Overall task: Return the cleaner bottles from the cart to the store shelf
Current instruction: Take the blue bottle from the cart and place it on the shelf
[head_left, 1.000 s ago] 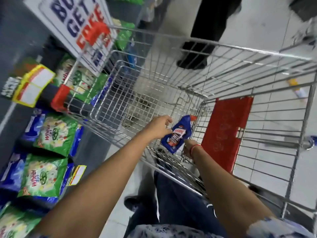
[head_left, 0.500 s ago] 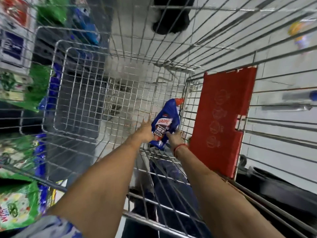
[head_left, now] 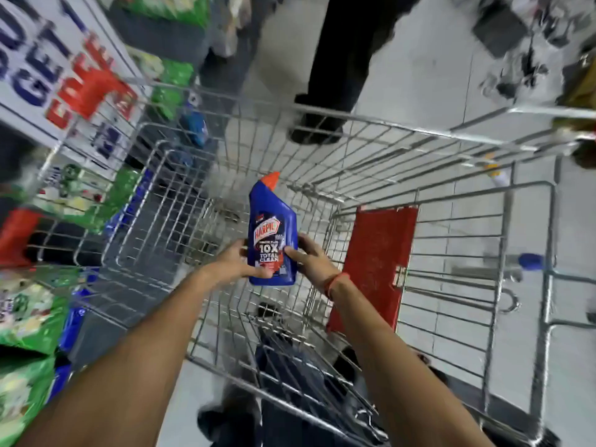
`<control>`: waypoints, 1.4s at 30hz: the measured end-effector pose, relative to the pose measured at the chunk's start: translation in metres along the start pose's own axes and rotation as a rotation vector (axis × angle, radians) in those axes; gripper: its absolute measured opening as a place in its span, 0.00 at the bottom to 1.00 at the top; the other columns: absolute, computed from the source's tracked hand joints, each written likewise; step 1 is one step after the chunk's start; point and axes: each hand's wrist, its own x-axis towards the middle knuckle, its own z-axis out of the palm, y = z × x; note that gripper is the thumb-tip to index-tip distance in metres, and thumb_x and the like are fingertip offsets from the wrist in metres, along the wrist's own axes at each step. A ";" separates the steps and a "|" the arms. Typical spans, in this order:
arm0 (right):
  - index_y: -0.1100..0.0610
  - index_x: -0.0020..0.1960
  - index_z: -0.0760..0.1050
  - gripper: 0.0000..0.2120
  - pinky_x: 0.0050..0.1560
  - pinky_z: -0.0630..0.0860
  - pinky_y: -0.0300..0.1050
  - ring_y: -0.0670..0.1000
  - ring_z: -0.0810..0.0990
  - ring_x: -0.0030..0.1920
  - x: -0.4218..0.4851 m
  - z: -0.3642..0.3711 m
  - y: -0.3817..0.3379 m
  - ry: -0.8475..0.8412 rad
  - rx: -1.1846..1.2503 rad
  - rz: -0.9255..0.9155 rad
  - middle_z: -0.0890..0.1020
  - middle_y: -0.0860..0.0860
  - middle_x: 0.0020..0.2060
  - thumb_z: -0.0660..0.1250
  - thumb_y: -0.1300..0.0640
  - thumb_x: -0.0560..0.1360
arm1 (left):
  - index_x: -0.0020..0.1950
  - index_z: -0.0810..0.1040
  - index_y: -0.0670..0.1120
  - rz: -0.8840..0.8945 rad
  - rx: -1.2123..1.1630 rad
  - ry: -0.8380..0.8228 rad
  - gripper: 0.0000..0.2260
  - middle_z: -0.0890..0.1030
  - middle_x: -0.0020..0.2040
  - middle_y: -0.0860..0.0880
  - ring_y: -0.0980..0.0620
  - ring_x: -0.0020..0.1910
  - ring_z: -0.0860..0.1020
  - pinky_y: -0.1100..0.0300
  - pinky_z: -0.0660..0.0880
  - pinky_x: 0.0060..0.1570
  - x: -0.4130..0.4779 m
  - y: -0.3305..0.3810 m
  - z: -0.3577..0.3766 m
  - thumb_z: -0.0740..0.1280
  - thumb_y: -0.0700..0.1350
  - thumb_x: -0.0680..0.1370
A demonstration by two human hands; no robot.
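A blue cleaner bottle (head_left: 272, 230) with a red-orange cap and a "10X Total Clean" label stands upright above the wire shopping cart (head_left: 380, 124). My left hand (head_left: 233, 264) grips its lower left side. My right hand (head_left: 311, 258) holds its right side, thumb across the label; a red thread circles that wrist. No other bottles show in the cart's basket. The store shelf (head_left: 77, 221) runs along the left, right beside the cart.
Green and blue detergent bags (head_left: 29, 317) fill the shelf on the left, under a white sale sign (head_left: 58, 75). A red child-seat flap (head_left: 374, 262) hangs in the cart's rear. A person's dark trouser legs and shoes (head_left: 325, 91) stand on the tiled floor beyond the cart.
Both hands have lifted the bottle from low in the cart's basket and turned it upright with the label facing me. The view has swung back up from the basket.
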 end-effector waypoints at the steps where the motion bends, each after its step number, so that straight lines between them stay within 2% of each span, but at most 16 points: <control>1: 0.61 0.64 0.67 0.20 0.49 0.77 0.41 0.49 0.77 0.47 -0.006 0.006 -0.016 -0.024 -0.044 -0.048 0.76 0.53 0.54 0.63 0.66 0.74 | 0.63 0.69 0.43 0.063 -0.010 0.028 0.46 0.80 0.56 0.46 0.46 0.56 0.77 0.49 0.75 0.58 -0.011 0.009 -0.007 0.83 0.50 0.49; 3: 0.62 0.67 0.65 0.24 0.52 0.77 0.42 0.52 0.76 0.52 -0.018 0.021 -0.045 -0.079 -0.074 -0.129 0.74 0.55 0.58 0.65 0.64 0.72 | 0.64 0.69 0.42 0.189 -0.090 0.101 0.54 0.79 0.60 0.43 0.44 0.58 0.77 0.44 0.74 0.61 -0.034 0.023 -0.021 0.82 0.57 0.41; 6: 0.61 0.67 0.64 0.22 0.49 0.78 0.37 0.49 0.77 0.50 -0.038 0.053 -0.084 -0.164 -0.151 -0.252 0.76 0.54 0.55 0.63 0.64 0.74 | 0.61 0.66 0.45 0.320 -0.253 0.266 0.58 0.78 0.52 0.50 0.54 0.49 0.77 0.58 0.76 0.50 -0.088 0.052 -0.036 0.79 0.60 0.34; 8: 0.61 0.68 0.64 0.21 0.49 0.78 0.35 0.47 0.77 0.49 -0.051 0.080 -0.106 -0.236 -0.203 -0.330 0.77 0.53 0.53 0.62 0.64 0.75 | 0.62 0.65 0.45 0.403 -0.274 0.357 0.51 0.75 0.49 0.53 0.61 0.44 0.74 0.66 0.74 0.43 -0.122 0.062 -0.050 0.83 0.49 0.44; 10: 0.60 0.67 0.64 0.21 0.50 0.78 0.35 0.46 0.77 0.50 -0.063 0.111 -0.123 -0.309 -0.261 -0.411 0.76 0.54 0.55 0.62 0.64 0.75 | 0.61 0.67 0.43 0.496 -0.241 0.473 0.36 0.79 0.45 0.53 0.63 0.38 0.77 0.67 0.76 0.40 -0.151 0.064 -0.070 0.78 0.30 0.58; 12: 0.61 0.67 0.64 0.21 0.48 0.78 0.33 0.41 0.78 0.46 -0.077 0.146 -0.138 -0.381 -0.315 -0.485 0.76 0.53 0.54 0.61 0.67 0.75 | 0.61 0.69 0.41 0.564 -0.238 0.568 0.33 0.84 0.35 0.58 0.65 0.34 0.80 0.68 0.78 0.40 -0.179 0.057 -0.094 0.75 0.26 0.60; 15: 0.64 0.68 0.62 0.22 0.43 0.78 0.30 0.34 0.80 0.39 -0.093 0.199 -0.154 -0.495 -0.384 -0.571 0.77 0.49 0.48 0.59 0.70 0.75 | 0.59 0.72 0.44 0.665 -0.319 0.633 0.37 0.85 0.36 0.62 0.63 0.37 0.82 0.66 0.79 0.42 -0.229 0.045 -0.124 0.81 0.35 0.52; 18: 0.68 0.67 0.62 0.23 0.49 0.78 0.33 0.35 0.80 0.44 -0.108 0.252 -0.166 -0.650 -0.482 -0.649 0.76 0.52 0.51 0.61 0.71 0.73 | 0.53 0.73 0.46 0.745 -0.426 0.715 0.41 0.85 0.36 0.60 0.63 0.37 0.82 0.69 0.79 0.39 -0.273 0.030 -0.149 0.82 0.50 0.43; 19: 0.67 0.67 0.62 0.23 0.51 0.78 0.33 0.35 0.80 0.46 -0.114 0.270 -0.168 -0.696 -0.506 -0.667 0.76 0.53 0.53 0.61 0.71 0.73 | 0.55 0.73 0.44 0.751 -0.448 0.754 0.40 0.85 0.36 0.60 0.63 0.36 0.82 0.70 0.78 0.39 -0.286 0.024 -0.157 0.82 0.48 0.46; 21: 0.67 0.67 0.62 0.22 0.51 0.76 0.30 0.32 0.79 0.46 -0.121 0.303 -0.170 -0.760 -0.568 -0.713 0.76 0.50 0.53 0.59 0.74 0.73 | 0.60 0.71 0.40 0.765 -0.452 0.839 0.32 0.85 0.34 0.61 0.64 0.35 0.82 0.70 0.78 0.39 -0.308 0.012 -0.172 0.78 0.33 0.58; 23: 0.68 0.67 0.61 0.23 0.50 0.75 0.28 0.31 0.78 0.46 -0.128 0.335 -0.170 -0.830 -0.629 -0.747 0.78 0.46 0.52 0.59 0.74 0.74 | 0.56 0.71 0.43 0.789 -0.450 0.935 0.26 0.84 0.32 0.63 0.65 0.34 0.81 0.72 0.78 0.37 -0.324 0.000 -0.187 0.70 0.24 0.63; 26: 0.68 0.69 0.58 0.26 0.48 0.74 0.24 0.27 0.77 0.43 -0.128 0.383 -0.168 -0.867 -0.698 -0.777 0.71 0.49 0.60 0.59 0.75 0.73 | 0.48 0.72 0.51 0.784 -0.455 1.069 0.24 0.84 0.33 0.64 0.65 0.34 0.81 0.70 0.79 0.39 -0.341 -0.020 -0.211 0.70 0.24 0.64; 29: 0.68 0.69 0.59 0.25 0.50 0.74 0.25 0.29 0.77 0.44 -0.128 0.421 -0.164 -0.893 -0.778 -0.797 0.70 0.59 0.65 0.60 0.74 0.73 | 0.50 0.73 0.49 0.770 -0.458 1.154 0.24 0.84 0.35 0.64 0.65 0.36 0.82 0.70 0.79 0.40 -0.351 -0.042 -0.230 0.70 0.25 0.64; 33: 0.65 0.68 0.61 0.24 0.63 0.71 0.44 0.49 0.74 0.59 -0.126 0.452 -0.154 -0.903 -0.914 -0.826 0.71 0.61 0.66 0.60 0.72 0.74 | 0.52 0.71 0.47 0.740 -0.449 1.227 0.24 0.83 0.34 0.67 0.67 0.35 0.81 0.73 0.77 0.37 -0.357 -0.060 -0.245 0.71 0.25 0.64; 35: 0.63 0.68 0.62 0.23 0.65 0.69 0.48 0.49 0.72 0.61 -0.123 0.460 -0.151 -0.909 -0.952 -0.850 0.72 0.61 0.66 0.59 0.71 0.74 | 0.51 0.71 0.47 0.717 -0.450 1.246 0.24 0.83 0.34 0.68 0.67 0.35 0.81 0.73 0.77 0.37 -0.355 -0.067 -0.250 0.72 0.26 0.64; 42: 0.61 0.68 0.63 0.21 0.65 0.70 0.47 0.47 0.72 0.60 -0.113 0.471 -0.144 -0.904 -0.993 -0.857 0.75 0.55 0.61 0.60 0.68 0.75 | 0.56 0.70 0.43 0.685 -0.487 1.321 0.24 0.81 0.46 0.53 0.66 0.39 0.82 0.71 0.78 0.42 -0.338 -0.082 -0.256 0.72 0.28 0.65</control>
